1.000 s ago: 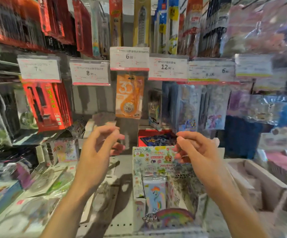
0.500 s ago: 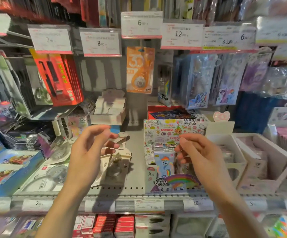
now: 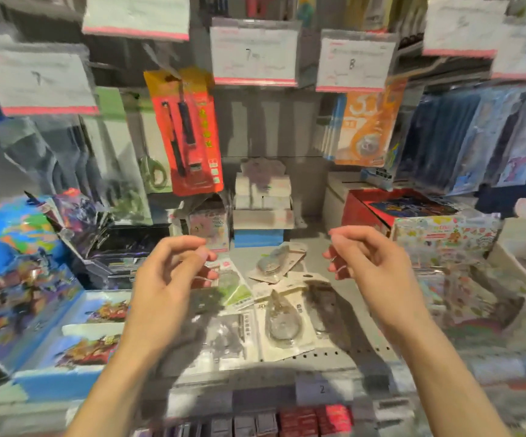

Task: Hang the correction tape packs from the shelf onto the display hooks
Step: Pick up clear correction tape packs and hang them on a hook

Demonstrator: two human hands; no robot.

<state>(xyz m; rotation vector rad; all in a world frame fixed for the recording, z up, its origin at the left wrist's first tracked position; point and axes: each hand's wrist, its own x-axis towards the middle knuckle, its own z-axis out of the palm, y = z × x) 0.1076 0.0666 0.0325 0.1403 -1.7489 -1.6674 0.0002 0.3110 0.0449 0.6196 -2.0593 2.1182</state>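
Packs (image 3: 282, 323) of correction tape lie loose in a heap on the shelf (image 3: 343, 357), in front of the blue box (image 3: 258, 238) at the back. I count several cards, overlapping and at mixed angles; the nearest, largest one lies flat with its blister up. None is in hand.

Change noted against half a second ago: the view has swung left. The heap, then off at the left behind my left hand, is now central between both hands. The rainbow carton, previously in front of me, has gone toward the right edge. The picture is blurred by this motion, so fine detail on the cards is unreliable.

My left hand (image 3: 167, 288) hovers above the left side of the heap, thumb and forefinger near each other but with nothing between them; its grip is empty. My right hand (image 3: 372, 269) hovers to the right of the heap, fingers curled loosely, likewise holding nothing. Both poses match the earlier picture.

Above and right of the blue box, an orange pack (image 3: 365, 127) hangs under the tag marked 8 (image 3: 354, 63).

Judgement: I am now squared to the stock, so the pick can begin. No card from this heap appears hung in this view. The overlap means a careless lift may drag neighbours along; the top card near the blue box looks the freest.
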